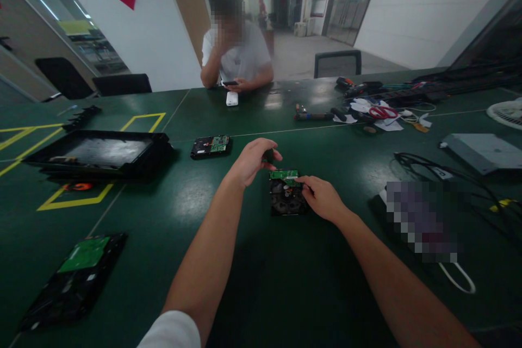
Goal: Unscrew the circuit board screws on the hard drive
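Observation:
A black hard drive (287, 202) with a green circuit board (284, 175) along its far end lies on the green table in front of me. My left hand (256, 162) is curved over the drive's far left corner, thumb and fingers apart, holding nothing I can see. At the drive's right edge, my right hand (324, 198) has its fingers bent together. Its index fingertip touches the right end of the board and its thumb is by the drive's side.
Other hard drives lie beyond my left hand (210, 146) and near left (75, 277). A black tray (101, 152) stands left. On the right are a pixelated object (422, 223), cables (424, 160) and a grey metal box (485, 152). Opposite sits a person (240, 49) holding a phone.

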Motion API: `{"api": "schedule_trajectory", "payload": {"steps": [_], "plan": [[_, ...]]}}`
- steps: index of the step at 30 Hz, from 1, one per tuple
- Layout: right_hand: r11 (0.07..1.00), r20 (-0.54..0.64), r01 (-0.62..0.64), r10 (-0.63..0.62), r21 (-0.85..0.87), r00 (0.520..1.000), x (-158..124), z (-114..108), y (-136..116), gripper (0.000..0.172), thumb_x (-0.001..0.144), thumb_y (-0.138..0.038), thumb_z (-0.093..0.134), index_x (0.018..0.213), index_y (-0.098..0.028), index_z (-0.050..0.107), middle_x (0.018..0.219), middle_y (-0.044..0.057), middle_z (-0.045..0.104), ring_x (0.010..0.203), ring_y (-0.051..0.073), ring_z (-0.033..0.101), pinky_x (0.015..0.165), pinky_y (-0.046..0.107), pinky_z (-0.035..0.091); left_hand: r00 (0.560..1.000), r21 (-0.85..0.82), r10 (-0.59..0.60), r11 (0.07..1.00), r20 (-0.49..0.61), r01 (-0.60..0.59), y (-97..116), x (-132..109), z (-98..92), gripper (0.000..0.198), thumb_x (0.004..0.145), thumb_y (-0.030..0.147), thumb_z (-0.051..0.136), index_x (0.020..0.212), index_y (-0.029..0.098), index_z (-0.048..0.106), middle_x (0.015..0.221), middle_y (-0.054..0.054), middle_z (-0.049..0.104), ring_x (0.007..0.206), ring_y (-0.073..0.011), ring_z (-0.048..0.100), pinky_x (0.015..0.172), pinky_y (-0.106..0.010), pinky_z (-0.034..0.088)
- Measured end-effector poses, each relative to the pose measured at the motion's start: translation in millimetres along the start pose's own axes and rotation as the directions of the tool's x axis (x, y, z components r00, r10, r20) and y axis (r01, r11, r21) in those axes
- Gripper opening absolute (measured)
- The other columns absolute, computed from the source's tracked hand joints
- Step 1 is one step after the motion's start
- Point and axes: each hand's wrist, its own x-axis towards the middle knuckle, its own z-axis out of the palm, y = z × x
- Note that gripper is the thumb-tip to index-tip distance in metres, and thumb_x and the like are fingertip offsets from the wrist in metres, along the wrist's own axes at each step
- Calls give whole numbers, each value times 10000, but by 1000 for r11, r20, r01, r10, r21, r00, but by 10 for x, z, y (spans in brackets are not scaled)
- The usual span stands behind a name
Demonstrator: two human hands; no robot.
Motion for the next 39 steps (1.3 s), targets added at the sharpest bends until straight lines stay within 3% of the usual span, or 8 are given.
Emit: {"api": "schedule_trajectory", "payload": {"steps": [4,8,13,17,25,31,35,39], "plan": [[1000,-1,7,-7,0,1000,3,-2,2,363,983,-157,463,1299,-222,631,1090,75,685,926,192,634,852,314,460,1000,-29,3,1000,-8,-3,-11,19,-11,221,829,370,637,906,162,641,899,-112,711,871,-227,679,641,-312,560],[1000,1,9,-9,3,1000,3,-7,-1,360,978,-154,462,1287,-217,637,1087,78,687,926,197,636,852,315,462,998,72,61,996,-24,-59,8,11,-31,246,843,384,611,817,156,699,951,-111,690,875,-191,638,604,-252,524],[1000,-6,2,-2,1,1000,-5,0,6,354,983,-167,461,1285,-223,636,1063,71,686,896,192,635,835,317,464,997,153,72,986,-30,-67,47,-21,-46,284,851,417,623,869,160,744,970,-106,687,876,-184,626,596,-240,510],[1000,-4,2,-2,-1,1000,-5,8,14,356,980,-167,467,1291,-224,631,1074,70,682,901,191,632,836,315,465,999,79,41,996,-20,-39,56,-33,-33,237,850,377,639,910,157,703,883,-94,680,840,-192,650,611,-269,533],[1000,1,2,-2,-4,1000,0,-1,-5,361,980,-161,465,1299,-215,627,1087,75,677,908,192,627,839,316,461,1000,-32,12,999,-14,-13,10,-13,21,224,838,367,642,930,164,629,900,-92,700,829,-200,679,652,-304,557],[1000,2,0,0,0,1000,-9,4,12,359,981,-167,471,1300,-223,625,1071,69,677,897,187,626,831,314,461,993,244,118,963,-2,-114,64,-23,-26,263,869,379,574,833,177,739,1005,-94,703,933,-198,621,622,-245,497],[1000,-4,0,0,-5,1000,-7,13,27,359,981,-164,469,1297,-217,630,1039,66,677,849,181,620,791,307,459,993,426,108,901,-47,-78,110,-39,-60,322,894,443,564,927,212,787,972,-63,713,773,-155,590,532,-222,411],[1000,-12,15,-15,3,1000,-3,23,38,355,976,-157,475,1288,-215,634,1042,68,683,875,187,629,819,314,464,999,406,31,914,-42,-11,129,-56,-75,346,895,469,574,1011,205,766,983,-72,711,626,-116,578,458,-216,382]]}}
